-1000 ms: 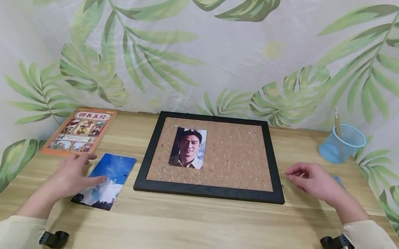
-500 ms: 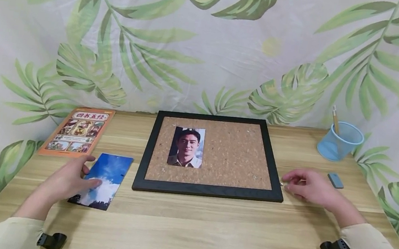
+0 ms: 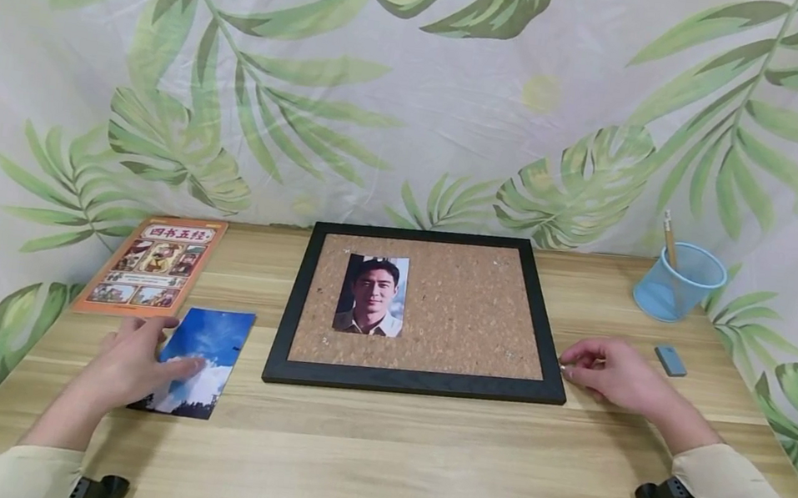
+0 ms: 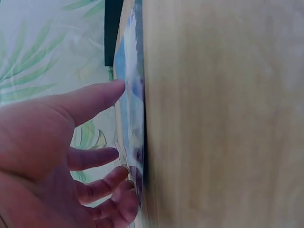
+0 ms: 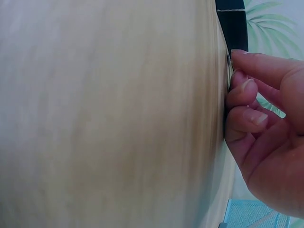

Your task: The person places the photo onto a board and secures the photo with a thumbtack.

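Observation:
A photo print of a blue sky with clouds [image 3: 203, 341] lies on the table at the left. My left hand [image 3: 130, 361] rests over its left side, thumb on the print and the other fingers loosely bent at its left edge. At the right side of the black-framed cork board [image 3: 469, 317], my right hand [image 3: 613, 374] pinches a tiny shiny object between thumb and index finger. It looks like a push pin, mostly hidden by the fingertips. In the right wrist view the pinching fingertips [image 5: 237, 57] are close to the frame's edge.
A portrait photo [image 3: 372, 296] is on the board's left half. An orange book [image 3: 154, 267] lies at the back left. A blue mesh pen cup [image 3: 680, 286] with a pencil [image 3: 669, 238] stands at the back right, near a small blue-grey block [image 3: 670, 360].
The sky photo has slid slightly left, with my left fingers moving left too. My right hand has come down beside the frame, and its thumb and index finger have closed on the tiny shiny object.

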Demonstrator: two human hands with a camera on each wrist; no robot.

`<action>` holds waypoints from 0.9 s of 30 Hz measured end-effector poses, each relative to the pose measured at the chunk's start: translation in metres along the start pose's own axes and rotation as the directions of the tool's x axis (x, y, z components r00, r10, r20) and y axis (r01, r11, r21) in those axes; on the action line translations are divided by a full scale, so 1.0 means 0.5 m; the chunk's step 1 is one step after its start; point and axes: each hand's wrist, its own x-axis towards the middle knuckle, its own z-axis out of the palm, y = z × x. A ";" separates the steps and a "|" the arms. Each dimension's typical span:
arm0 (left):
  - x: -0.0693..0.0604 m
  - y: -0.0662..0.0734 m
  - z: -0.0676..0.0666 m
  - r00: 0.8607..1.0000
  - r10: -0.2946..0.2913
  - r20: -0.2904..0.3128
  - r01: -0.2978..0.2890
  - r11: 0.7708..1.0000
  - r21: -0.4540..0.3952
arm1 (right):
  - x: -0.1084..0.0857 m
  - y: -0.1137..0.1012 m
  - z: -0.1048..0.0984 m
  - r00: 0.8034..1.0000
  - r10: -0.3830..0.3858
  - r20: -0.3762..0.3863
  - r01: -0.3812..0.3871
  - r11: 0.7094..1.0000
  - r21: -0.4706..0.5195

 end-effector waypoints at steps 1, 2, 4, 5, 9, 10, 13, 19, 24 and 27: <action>0.001 0.000 0.000 1.000 -0.005 0.000 0.005 1.000 0.006 | 0.001 0.000 0.001 1.000 0.001 -0.001 -0.001 1.000 -0.002; 0.001 0.001 0.000 1.000 -0.007 -0.002 0.007 1.000 0.011 | 0.002 0.001 0.001 1.000 0.001 -0.001 -0.001 1.000 -0.003; 0.003 0.003 0.001 1.000 -0.011 -0.003 0.011 1.000 0.015 | 0.004 0.003 0.003 1.000 -0.003 -0.002 0.003 1.000 -0.007; 0.004 0.004 0.001 1.000 -0.014 -0.002 0.014 1.000 0.014 | 0.004 0.003 0.003 1.000 -0.005 -0.004 0.005 1.000 -0.010; 0.009 -0.001 0.001 1.000 -0.021 0.007 0.021 1.000 -0.018 | 0.006 0.002 0.006 1.000 -0.020 -0.016 0.020 0.999 -0.038; 0.010 -0.002 0.001 1.000 -0.021 0.010 0.021 0.999 -0.031 | 0.006 0.000 0.007 0.999 -0.026 -0.019 0.025 0.999 -0.045; 0.011 -0.007 0.002 1.000 -0.015 0.011 0.015 0.998 -0.066 | 0.006 -0.006 0.008 0.999 -0.036 -0.021 0.034 0.998 -0.061; 0.005 -0.006 -0.002 1.000 0.009 -0.025 -0.012 0.989 -0.145 | 0.002 -0.005 0.006 1.000 -0.023 -0.015 0.021 0.997 -0.077; -0.003 0.003 -0.003 0.998 0.021 -0.062 -0.037 0.964 -0.263 | 0.002 -0.003 0.003 1.000 -0.001 -0.016 -0.001 0.995 -0.104; -0.007 0.010 -0.001 0.997 0.015 -0.072 -0.037 0.946 -0.323 | 0.003 -0.007 0.000 1.000 0.012 -0.019 -0.014 0.993 -0.118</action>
